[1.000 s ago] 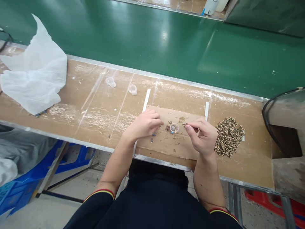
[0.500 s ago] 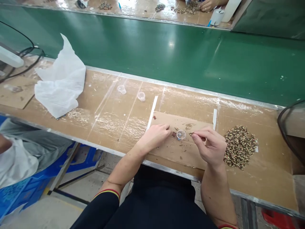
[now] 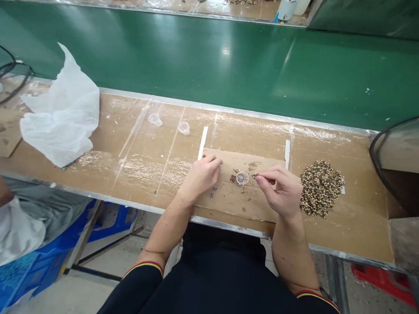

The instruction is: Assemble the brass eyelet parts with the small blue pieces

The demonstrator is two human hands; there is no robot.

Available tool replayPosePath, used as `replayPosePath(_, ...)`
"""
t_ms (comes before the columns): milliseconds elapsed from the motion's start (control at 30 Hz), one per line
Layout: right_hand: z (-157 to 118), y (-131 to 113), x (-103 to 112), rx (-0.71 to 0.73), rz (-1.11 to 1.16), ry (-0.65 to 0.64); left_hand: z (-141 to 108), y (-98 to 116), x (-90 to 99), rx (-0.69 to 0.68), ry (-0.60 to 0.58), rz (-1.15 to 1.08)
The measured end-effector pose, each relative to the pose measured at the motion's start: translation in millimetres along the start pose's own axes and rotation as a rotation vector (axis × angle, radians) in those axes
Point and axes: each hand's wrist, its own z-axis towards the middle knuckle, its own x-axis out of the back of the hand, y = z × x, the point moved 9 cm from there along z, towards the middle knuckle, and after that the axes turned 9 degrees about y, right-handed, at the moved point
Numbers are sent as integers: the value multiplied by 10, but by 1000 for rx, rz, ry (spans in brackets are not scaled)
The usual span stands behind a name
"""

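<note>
My right hand (image 3: 282, 191) is closed in a pinch, with a small brassy piece (image 3: 254, 175) at its fingertips, just right of a small clear plastic cup (image 3: 242, 178). My left hand (image 3: 203, 175) is bent over the left part of a cardboard sheet (image 3: 262, 209), its fingers drawn together and pointing down. What those fingers hold, if anything, is hidden. Tiny blue pieces (image 3: 212, 192) lie beside this hand, and a red bit (image 3: 204, 155) shows behind it. Dark reddish pieces (image 3: 232, 178) sit next to the cup, with thin brassy bits (image 3: 253, 165) behind it.
A heap of small brassy parts (image 3: 321, 188) lies on the right of the bench. Two clear small cups (image 3: 184, 128) stand left of the sheet. Crumpled white sheeting (image 3: 62, 117) lies farther left. Behind the bench runs a green belt (image 3: 183, 61). Another person's grey-clad leg (image 3: 62, 211) is at left.
The camera view has shifted. My left hand has moved left, away from the cup, uncovering blue pieces. My right hand stays near the cup with its brassy piece.
</note>
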Motion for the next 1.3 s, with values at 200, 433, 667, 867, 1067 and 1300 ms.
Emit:
replayPosePath(200,1,-8,4,-6,-2,2,-33,-50,-118,52,-92,85)
replayPosePath(433,-26,16,-2,-2,1,-8,-1,-22,-71,46,-52,-35)
replayPosePath(667,-13,7,-3,-16,-23,16,-5,-14,210,194,186,-788)
replayPosePath(867,-24,-55,-62,-23,20,37,-14,122,167,183,250,-1185)
replayPosePath(1067,-42,-65,-94,-49,63,61,-35,132,45,239,257,-1306)
replayPosePath(1300,-57,-77,-121,-42,95,50,-63,186,-32,285,220,-1368)
